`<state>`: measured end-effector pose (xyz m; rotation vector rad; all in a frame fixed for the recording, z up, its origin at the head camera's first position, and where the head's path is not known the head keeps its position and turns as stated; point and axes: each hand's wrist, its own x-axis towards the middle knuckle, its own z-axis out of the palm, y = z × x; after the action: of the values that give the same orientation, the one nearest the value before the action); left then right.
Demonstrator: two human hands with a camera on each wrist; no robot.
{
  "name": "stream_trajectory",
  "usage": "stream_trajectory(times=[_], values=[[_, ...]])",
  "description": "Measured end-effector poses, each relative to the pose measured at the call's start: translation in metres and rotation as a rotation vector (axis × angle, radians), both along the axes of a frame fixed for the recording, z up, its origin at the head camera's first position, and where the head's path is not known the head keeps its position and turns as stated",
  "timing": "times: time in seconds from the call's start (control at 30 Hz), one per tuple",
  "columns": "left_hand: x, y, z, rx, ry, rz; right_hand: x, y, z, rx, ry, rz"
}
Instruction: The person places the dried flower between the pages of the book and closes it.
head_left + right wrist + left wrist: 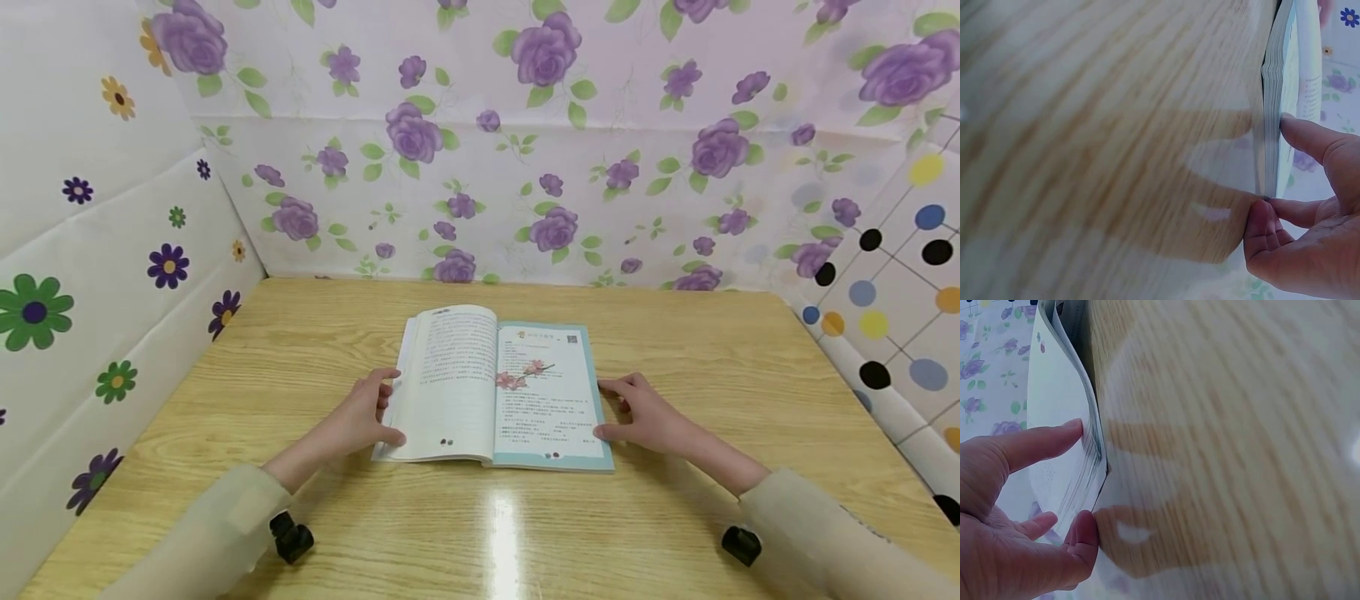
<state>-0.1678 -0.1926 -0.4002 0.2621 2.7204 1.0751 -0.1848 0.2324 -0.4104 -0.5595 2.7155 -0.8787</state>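
An open book (457, 392) lies on the wooden table, its left pages arching up near the spine. The right page (551, 425) has a light blue border and a pink blossom print. At the book's left edge, my left hand (367, 412) holds the pages, thumb (1060, 439) on top and fingers curled at the outer edge. My right hand (637, 412) grips the opposite edge. In the right wrist view its thumb (1310, 134) presses on the page while curled fingers (1263, 228) meet the bottom of the thick page stack (1274, 81).
The wooden table (675, 333) extends around the book on all sides. Behind it hangs a cloth with purple roses (543, 50). A flower-patterned cloth (112, 250) borders the left side, a dotted one (892, 333) the right. Black devices (291, 537) sit at both wrists.
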Motion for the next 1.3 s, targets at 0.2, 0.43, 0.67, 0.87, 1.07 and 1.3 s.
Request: stream_trajectory(times=[0.2, 0.43, 0.67, 0.87, 1.07, 1.3], values=[[-0.006, 0.002, -0.001, 0.087, -0.043, -0.001, 0.001, 0.0, 0.0, -0.001, -0.002, -0.002], [-0.015, 0.002, -0.001, 0.17, -0.123, -0.028, 0.002, 0.001, 0.0, -0.011, -0.001, -0.006], [-0.022, 0.003, -0.002, 0.228, -0.183, -0.075, 0.003, 0.0, 0.0, -0.018, 0.002, -0.004], [-0.026, 0.005, 0.002, 0.185, -0.198, -0.095, 0.002, 0.0, 0.0, -0.018, -0.005, -0.011], [-0.027, 0.009, 0.003, 0.137, -0.173, -0.087, 0.002, 0.0, 0.0, -0.01, 0.001, -0.01], [-0.027, 0.007, 0.005, 0.203, -0.22, -0.013, 0.001, 0.0, -0.002, -0.011, 0.007, -0.008]])
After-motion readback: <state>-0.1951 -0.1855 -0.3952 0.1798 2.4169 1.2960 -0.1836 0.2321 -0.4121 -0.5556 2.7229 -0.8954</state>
